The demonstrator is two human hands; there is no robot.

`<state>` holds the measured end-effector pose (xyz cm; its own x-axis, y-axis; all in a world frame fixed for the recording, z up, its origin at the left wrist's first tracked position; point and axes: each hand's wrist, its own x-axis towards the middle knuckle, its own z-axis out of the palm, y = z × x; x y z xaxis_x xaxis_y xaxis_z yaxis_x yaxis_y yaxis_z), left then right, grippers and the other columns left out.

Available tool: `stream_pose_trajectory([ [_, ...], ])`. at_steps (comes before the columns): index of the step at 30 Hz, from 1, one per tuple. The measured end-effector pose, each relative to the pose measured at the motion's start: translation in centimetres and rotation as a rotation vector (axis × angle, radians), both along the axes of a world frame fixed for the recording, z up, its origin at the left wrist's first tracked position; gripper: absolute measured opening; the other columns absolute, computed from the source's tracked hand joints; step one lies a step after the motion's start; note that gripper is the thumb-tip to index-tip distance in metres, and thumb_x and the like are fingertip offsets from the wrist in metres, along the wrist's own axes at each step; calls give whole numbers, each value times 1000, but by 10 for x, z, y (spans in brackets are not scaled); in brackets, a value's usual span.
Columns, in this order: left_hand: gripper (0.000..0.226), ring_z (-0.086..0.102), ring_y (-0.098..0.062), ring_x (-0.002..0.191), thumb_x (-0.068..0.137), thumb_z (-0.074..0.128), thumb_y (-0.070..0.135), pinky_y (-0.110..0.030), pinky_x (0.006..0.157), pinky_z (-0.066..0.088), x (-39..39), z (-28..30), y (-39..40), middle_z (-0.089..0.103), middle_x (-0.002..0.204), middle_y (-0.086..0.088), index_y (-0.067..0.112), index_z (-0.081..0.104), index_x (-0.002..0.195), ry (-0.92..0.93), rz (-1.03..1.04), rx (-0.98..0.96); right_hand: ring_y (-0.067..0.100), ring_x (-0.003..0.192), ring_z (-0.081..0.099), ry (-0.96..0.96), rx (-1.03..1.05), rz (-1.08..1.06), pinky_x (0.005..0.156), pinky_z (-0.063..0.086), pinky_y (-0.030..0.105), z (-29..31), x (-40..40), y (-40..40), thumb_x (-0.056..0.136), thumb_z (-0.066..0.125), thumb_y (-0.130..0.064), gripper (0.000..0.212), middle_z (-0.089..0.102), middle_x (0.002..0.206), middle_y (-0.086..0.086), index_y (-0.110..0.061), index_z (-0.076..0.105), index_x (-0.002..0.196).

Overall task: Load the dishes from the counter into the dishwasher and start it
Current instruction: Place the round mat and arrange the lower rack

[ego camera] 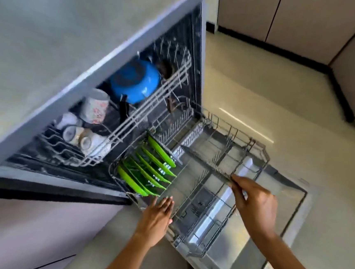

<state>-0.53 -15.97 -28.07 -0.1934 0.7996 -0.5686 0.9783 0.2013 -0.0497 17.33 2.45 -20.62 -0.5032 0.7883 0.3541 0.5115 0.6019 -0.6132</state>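
Now your right hand (256, 205) pinches the grey wire lower rack (198, 202) at its front rail; your left hand (158, 216) rests flat and loose beside it. Likely stiff, plate-heavy; push the frame, not tines.

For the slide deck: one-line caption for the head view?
Right hand lowers a long utensil into the pulled-out lower rack beside green plates; left hand open at its edge.

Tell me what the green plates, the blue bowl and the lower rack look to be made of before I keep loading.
Green plates: probably plastic or melamine, going by the uniform bright colour and thin edges with a dull sheen.
Blue bowl: glossy, with a sharp white highlight; glazed ceramic or hard plastic, I cannot tell which.
Lower rack: thin grey wire, apparently coated metal.
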Motion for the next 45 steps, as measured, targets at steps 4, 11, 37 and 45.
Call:
stream_pose_trajectory([
  [4, 57, 3, -20, 146, 104, 24, 32, -41, 117, -4, -19, -67, -14, 3, 159, -9, 6, 5, 151, -39, -50, -197, 14, 61, 68, 26, -40, 37, 58, 47, 16, -48, -29, 11, 75, 76, -5, 16, 74, 83, 3, -8, 74, 90],
  [11, 63, 6, -22, 146, 102, 29, 39, -39, 118, 3, -23, -114, -30, 3, 159, -9, 8, 5, 152, -117, -6, -441, 19, 70, 70, -3, -121, 74, 55, 56, 34, -90, -63, 25, 81, 73, -12, 15, 74, 89, 0, -14, 73, 96],
  [37, 57, 10, -29, 145, 104, 32, 26, -44, 118, 3, -22, -115, -38, 3, 159, -10, 5, 7, 151, -218, 16, -368, 25, 83, 67, -219, -346, 139, 79, 53, 35, -98, -206, 79, 90, 62, -20, 16, 73, 92, 6, -15, 71, 102],
  [45, 56, 10, -27, 145, 104, 31, 27, -42, 118, 3, -25, -110, -40, 3, 159, -8, 7, 9, 151, -261, 39, -348, 15, 68, 57, -214, -307, 134, 63, 36, 20, -87, -204, 88, 89, 63, -24, 18, 66, 78, 0, -15, 72, 102],
])
